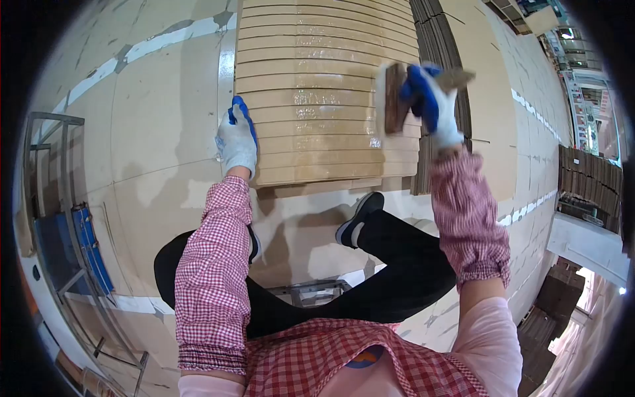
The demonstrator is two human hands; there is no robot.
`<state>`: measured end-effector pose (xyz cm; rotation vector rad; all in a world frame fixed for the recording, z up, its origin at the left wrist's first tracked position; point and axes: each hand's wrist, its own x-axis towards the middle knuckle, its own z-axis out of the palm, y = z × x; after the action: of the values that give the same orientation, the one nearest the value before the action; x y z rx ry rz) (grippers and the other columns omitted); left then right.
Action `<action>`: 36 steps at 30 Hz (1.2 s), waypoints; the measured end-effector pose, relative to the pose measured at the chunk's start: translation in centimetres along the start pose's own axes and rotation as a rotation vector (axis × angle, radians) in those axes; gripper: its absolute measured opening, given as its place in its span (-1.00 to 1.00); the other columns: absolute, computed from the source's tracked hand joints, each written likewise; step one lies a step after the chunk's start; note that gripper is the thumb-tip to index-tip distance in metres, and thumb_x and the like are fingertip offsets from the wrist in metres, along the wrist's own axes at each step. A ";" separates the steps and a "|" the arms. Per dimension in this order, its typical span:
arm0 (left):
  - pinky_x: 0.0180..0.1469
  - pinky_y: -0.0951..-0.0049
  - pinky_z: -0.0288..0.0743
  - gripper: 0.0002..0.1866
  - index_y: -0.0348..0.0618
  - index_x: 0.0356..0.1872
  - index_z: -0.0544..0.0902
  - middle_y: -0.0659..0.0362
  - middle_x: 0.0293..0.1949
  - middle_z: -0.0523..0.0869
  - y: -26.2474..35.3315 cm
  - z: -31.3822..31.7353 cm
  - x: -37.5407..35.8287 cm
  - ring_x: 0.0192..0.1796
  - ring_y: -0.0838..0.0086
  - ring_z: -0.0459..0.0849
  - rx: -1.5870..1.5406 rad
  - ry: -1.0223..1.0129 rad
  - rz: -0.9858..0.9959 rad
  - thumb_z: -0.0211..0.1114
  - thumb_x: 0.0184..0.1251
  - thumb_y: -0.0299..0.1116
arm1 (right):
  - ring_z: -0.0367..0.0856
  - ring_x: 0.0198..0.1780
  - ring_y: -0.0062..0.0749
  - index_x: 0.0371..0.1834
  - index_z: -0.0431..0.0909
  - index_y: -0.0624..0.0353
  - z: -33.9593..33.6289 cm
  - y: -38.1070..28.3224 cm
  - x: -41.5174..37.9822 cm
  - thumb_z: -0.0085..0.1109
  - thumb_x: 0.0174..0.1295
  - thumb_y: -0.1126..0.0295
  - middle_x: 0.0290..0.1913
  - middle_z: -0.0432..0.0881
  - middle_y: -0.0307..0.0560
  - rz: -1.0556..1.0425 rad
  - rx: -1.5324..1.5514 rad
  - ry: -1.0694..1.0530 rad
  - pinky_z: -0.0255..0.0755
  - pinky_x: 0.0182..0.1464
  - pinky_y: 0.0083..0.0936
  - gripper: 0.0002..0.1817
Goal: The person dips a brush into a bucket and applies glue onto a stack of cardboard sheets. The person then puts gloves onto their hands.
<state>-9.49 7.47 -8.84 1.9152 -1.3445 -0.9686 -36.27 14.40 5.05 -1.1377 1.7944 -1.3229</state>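
Observation:
Overlapping sheets of brown cardboard (278, 83) lie in stepped rows before me, with shiny wet streaks down their middle. My right hand (426, 99), in a blue and white glove, is closed on a wide wooden brush (395, 99). Its pale bristle side faces left over the right part of the sheets, and its handle end sticks out to the right; motion blurs it. Against the left edge of the sheets rests my left hand (238, 135), gloved the same way, its fingers stretched forward and holding nothing.
A stack of cardboard on edge (440, 53) stands along the right side of the sheets. To the left is a grey metal frame (66, 198) beside a blue panel (92, 248). More cardboard stacks (589, 175) stand far right. Between my legs is a low metal-framed seat (311, 291).

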 end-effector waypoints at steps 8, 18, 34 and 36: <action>-0.16 0.23 0.41 -0.53 -0.24 -0.26 0.60 -0.11 -0.33 0.64 -0.5 0.1 -0.2 -0.22 0.02 0.59 0.008 0.013 0.055 -0.06 0.34 0.01 | 0.25 -0.70 -0.70 -0.52 0.41 0.11 -1.1 5.6 -9.1 0.04 0.24 0.22 -0.65 0.41 -0.32 0.235 0.102 -0.096 0.07 -0.68 -0.70 -0.74; -0.18 0.23 0.41 -0.54 -0.25 -0.29 0.60 -0.11 -0.33 0.64 0.2 -0.2 0.1 -0.23 0.03 0.60 -0.021 -0.021 0.011 -0.05 0.34 -0.01 | 0.37 -0.63 -0.67 -0.48 0.49 0.19 -1.1 9.1 -8.1 0.02 0.25 0.27 -0.64 0.44 -0.29 -0.090 -0.370 -0.029 0.20 -0.59 -0.71 -0.76; -0.07 0.22 0.40 -0.50 -0.19 -0.14 0.60 -0.11 -0.21 0.64 0.5 -0.7 -0.6 -0.13 0.02 0.58 0.046 -0.063 -0.046 -0.10 0.34 0.04 | 0.59 -0.50 -0.48 -0.29 0.56 0.30 6.6 0.8 3.7 0.08 0.26 0.27 -0.50 0.60 -0.13 -0.066 -0.031 0.093 0.48 -0.44 -0.62 -0.74; -0.07 0.22 0.40 -0.50 -0.19 -0.14 0.60 -0.11 -0.20 0.63 0.8 -0.8 -0.4 -0.12 0.02 0.58 0.001 -0.082 -0.041 -0.10 0.34 0.04 | 0.58 -0.53 -0.48 -0.32 0.55 0.30 4.6 2.4 -1.5 0.12 0.23 0.22 -0.51 0.60 -0.13 -0.019 0.057 -0.092 0.48 -0.47 -0.61 -0.71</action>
<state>-9.35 7.63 -7.68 1.9292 -1.3560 -1.0781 -32.31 14.17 1.37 -1.1674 1.6738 -1.3033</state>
